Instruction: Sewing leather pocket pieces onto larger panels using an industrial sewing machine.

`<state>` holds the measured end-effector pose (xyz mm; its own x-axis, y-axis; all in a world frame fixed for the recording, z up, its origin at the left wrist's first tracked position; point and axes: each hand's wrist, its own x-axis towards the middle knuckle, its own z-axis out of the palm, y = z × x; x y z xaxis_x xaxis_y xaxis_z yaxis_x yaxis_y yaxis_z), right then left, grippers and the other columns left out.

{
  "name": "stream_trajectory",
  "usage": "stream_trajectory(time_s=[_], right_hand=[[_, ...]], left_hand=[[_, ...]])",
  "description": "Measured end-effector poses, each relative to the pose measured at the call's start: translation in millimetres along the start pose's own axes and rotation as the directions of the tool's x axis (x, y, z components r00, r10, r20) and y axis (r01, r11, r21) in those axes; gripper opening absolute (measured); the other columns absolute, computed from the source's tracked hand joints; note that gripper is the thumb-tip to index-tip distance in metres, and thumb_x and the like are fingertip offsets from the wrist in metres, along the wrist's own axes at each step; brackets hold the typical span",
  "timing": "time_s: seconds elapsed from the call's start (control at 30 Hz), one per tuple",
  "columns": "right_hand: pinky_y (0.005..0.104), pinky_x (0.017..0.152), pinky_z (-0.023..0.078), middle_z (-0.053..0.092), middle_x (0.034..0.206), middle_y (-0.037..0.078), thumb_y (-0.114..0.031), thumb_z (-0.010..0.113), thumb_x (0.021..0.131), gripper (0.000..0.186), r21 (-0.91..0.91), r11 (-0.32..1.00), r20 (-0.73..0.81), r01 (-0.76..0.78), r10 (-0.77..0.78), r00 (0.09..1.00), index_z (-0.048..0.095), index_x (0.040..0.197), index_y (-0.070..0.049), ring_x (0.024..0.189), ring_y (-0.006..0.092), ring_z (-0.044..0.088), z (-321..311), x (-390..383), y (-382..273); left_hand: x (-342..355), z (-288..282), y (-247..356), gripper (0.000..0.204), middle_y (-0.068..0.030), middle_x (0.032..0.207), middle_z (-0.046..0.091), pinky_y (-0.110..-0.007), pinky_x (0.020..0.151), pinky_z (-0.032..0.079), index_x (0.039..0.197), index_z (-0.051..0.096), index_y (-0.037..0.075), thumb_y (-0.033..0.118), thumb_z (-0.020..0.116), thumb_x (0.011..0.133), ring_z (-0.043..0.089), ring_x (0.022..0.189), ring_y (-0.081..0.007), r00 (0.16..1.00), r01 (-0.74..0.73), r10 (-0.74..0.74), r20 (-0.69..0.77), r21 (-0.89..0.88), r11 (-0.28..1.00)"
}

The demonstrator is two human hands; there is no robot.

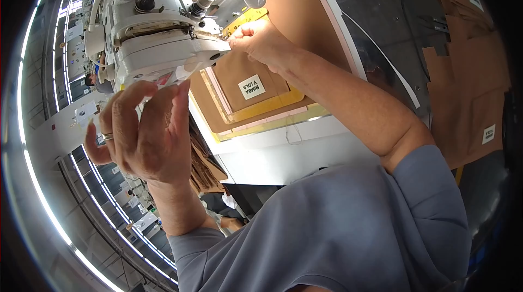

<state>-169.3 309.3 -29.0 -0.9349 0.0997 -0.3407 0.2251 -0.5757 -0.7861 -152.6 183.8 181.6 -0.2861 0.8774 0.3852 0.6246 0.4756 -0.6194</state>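
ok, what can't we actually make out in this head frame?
- Right hand fingertips and needle area: hidden behind the sewing machine head.
- Whether the left hand grips anything: fingers face away.
- Brown piece far end: covered by hand and machine.

- The left hand [143, 131] is raised, back toward the camera, fingers [177, 107] loosely spread and curled, a ring on one.
- The right hand [261, 41] reaches forward on an outstretched forearm, fingers pinched together.
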Motion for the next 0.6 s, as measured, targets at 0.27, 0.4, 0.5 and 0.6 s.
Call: stream_trajectory(time_s=[0.27,0.4,0.5,0.6], right_hand=[[0.0300,0.063,0.049,0.071,0.079,0.004,-0.016,0.082,0.086,0.013,-0.070,0.990,0.035,0.125,-0.123,0.992,0.078,0.090,-0.004,0.070,0.0096,0.060,-20.1,-5.3,-1.7],[0.0253,0.061,0.045,0.068,0.078,0.002,-0.022,0.079,0.091,0.020,-0.149,0.974,-0.051,0.172,-0.181,0.982,0.075,0.091,-0.002,0.068,0.0072,0.057,-24.6,1.1,-7.7],[0.0257,0.060,0.043,0.064,0.071,0.002,-0.023,0.080,0.090,0.022,-0.363,0.879,-0.111,0.310,-0.371,0.922,0.075,0.092,-0.001,0.064,0.0083,0.054,-29.3,15.9,2.4],[0.0268,0.059,0.040,0.055,0.064,0.002,-0.023,0.080,0.089,0.022,-0.525,0.795,-0.075,0.304,-0.400,0.914,0.075,0.092,-0.002,0.061,0.0096,0.049,-32.8,4.4,-10.9]], left_hand=[[-29.4,-4.8,12.4,0.019,0.0134,0.094,0.070,-0.037,0.109,0.027,0.080,0.073,0.028,0.032,0.091,0.075,0.067,0.093,-0.0094,0.991,0.108,-0.098,0.092,-0.114,0.988],[-39.4,-1.6,17.3,0.017,0.0129,0.093,0.069,-0.042,0.111,0.024,0.077,0.074,0.028,0.031,0.091,0.074,0.066,0.094,-0.0084,0.984,0.145,-0.126,0.123,-0.160,0.976],[-41.4,-0.8,34.3,0.018,0.0112,0.090,0.069,-0.038,0.108,0.029,0.080,0.074,0.025,0.025,0.090,0.074,0.065,0.091,-0.0102,0.974,0.175,-0.124,0.191,-0.282,0.943],[-46.9,14.2,53.9,0.021,0.0023,0.090,0.068,-0.036,0.092,0.045,0.083,0.072,0.015,0.015,0.089,0.071,0.065,0.088,-0.0173,0.984,0.136,-0.066,0.163,-0.470,0.872]])
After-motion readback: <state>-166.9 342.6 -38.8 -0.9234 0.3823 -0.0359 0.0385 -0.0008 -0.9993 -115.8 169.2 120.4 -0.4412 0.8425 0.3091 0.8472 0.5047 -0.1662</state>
